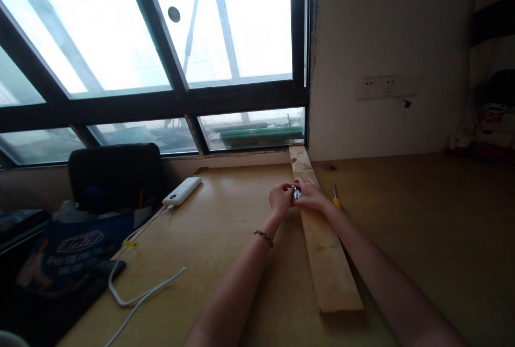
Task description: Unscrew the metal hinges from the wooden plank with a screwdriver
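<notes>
Hinge-like metal plate [297,193] is btwn our two hands, on the far half of the wooden board [330,269]. Both our arms reach fwd from the bottom edge, converging there. Our L hand [280,198] is curled nearly closed, fingertips bunched at the plate's L end; can't tell if it pinches the plate or sth. smaller. Our R hand [309,195] is part-open, resting on the board, thumb on the near side & fingers on the far side, w/ the plate held btwn.

Materials: plate is shiny, silvery, w/ dark marks; board is long, flat, rect., pale wood w/ knots; tabletop [237,218] is smooth, yellowish-brown. Screwdriver [336,201] w/ yellow handle lies just R of the board. Beaded-looking bracelet [264,238] circles our L wrist. Power bank [182,191], white w/ rounded corners, sits far L, white cable [134,302] looping nearby.
</notes>
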Tool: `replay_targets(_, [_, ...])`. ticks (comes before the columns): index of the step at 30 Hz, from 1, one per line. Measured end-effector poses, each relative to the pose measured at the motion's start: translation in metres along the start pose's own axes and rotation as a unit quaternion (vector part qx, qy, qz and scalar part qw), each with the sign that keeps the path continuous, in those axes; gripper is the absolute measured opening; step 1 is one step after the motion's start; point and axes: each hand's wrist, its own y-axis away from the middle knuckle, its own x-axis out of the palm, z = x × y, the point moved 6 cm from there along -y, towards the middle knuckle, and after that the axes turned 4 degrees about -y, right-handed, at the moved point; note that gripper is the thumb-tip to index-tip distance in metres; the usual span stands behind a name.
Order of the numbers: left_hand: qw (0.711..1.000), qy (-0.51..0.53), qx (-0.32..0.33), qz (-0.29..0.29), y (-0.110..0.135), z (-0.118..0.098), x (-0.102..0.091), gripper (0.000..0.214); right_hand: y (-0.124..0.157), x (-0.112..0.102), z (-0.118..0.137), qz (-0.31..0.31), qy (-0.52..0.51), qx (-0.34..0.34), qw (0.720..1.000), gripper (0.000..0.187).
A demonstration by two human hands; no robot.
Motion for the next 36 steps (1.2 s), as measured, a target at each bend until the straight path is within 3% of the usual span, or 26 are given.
replay_targets(4, [0.999,0.027,-0.002,-0.021,0.004,0.004,0.003,0.022,0.001,-0.001,0.001,-0.003,0.000,0.002,1.000,0.058])
replay_targets(10, [0.996,0.066,-0.058,0.012,0.004,0.011,0.010,0.022,0.001,-0.003,0.001,-0.016,-0.007,0.005,1.000,0.056])
replay_targets(18, [1.000,-0.008,-0.010,-0.004,0.005,0.004,0.005,0.023,0.002,-0.003,0.000,-0.025,-0.009,0.019,0.999,0.057])
replay_targets(24, [0.999,-0.015,0.000,0.033,-0.001,0.006,0.009,0.026,0.002,-0.003,-0.001,-0.035,-0.007,0.021,0.999,0.062])
replay_targets(32, [0.999,-0.034,0.008,0.026,0.002,0.004,0.004,0.029,0.002,-0.003,0.001,-0.044,-0.025,0.017,0.999,0.064])
replay_targets(36, [1.000,-0.017,0.005,0.016,0.005,0.003,0.003,0.030,0.005,-0.006,0.004,-0.048,-0.038,0.024,0.998,0.055])
